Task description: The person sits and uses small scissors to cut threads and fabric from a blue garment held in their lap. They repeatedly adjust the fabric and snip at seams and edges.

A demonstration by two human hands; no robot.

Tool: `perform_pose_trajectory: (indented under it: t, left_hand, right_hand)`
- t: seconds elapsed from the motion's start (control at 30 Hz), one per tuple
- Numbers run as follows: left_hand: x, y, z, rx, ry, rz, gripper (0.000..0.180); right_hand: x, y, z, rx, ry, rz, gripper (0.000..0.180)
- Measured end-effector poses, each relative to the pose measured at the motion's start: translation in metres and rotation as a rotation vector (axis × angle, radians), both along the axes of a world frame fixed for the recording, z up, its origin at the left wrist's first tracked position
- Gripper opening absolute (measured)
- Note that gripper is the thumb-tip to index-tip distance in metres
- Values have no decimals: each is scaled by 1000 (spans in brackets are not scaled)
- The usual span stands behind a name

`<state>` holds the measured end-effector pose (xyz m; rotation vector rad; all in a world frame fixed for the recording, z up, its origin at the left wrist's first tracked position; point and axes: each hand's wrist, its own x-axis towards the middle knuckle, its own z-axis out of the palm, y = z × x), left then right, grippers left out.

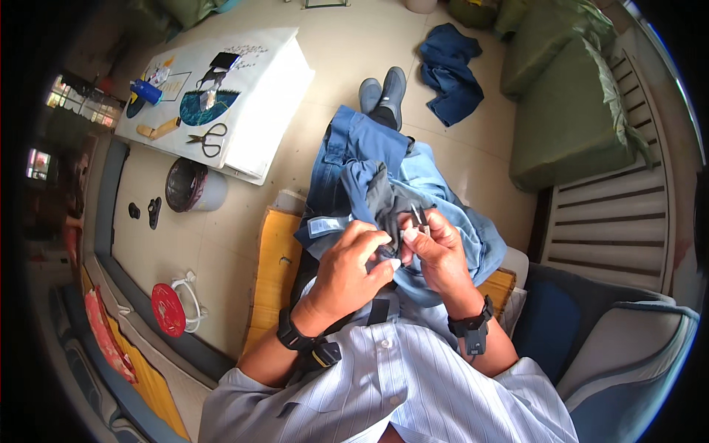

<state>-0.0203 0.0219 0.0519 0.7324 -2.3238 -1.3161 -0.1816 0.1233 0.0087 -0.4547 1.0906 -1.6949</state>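
Note:
Blue denim trousers (436, 181) lie bunched across my lap, with a white label (329, 225) showing on the left part. Dark grey cloth (390, 205) is gathered in their middle. My left hand (348, 269) curls its fingers and thumb around a dark fold of this cloth. Close beside it, my right hand (441, 255) grips small thread snips (419, 215), their two dark points sticking up past the fingers. The right thumb and fingertips also come up against the dark cloth. Exactly what lies between the two hands is hidden by the fingers.
Large black-handled scissors (209, 139) lie on the white covered table (277, 81) at the far left. A lined bin (214, 190) stands below it. More dark blue denim (449, 74) is on the floor ahead. Yellow board (275, 255) lies under my legs; a sofa (613, 325) is at right.

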Motion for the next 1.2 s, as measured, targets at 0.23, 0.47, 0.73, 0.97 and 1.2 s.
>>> perform_pose_trajectory:
  t: [0.23,0.47,0.73,0.97,1.2]
  left_hand:
    - [-5,7,-36,-46,-174,119,31]
    - [-4,-3,-54,-56,-227,122,21]
    - [22,-9,-63,881,239,327,16]
    - [17,-2,-45,1259,592,381,15]
    - [17,-2,-60,1487,738,301,16]
  right_hand:
    - [-3,-12,-8,-67,-38,160,11]
    - [-22,5,-8,-32,-92,-51,8]
    - [-6,21,-24,116,303,-13,16]
    - [-1,23,-21,184,687,162,11]
    - [3,46,-5,-48,847,195,15]
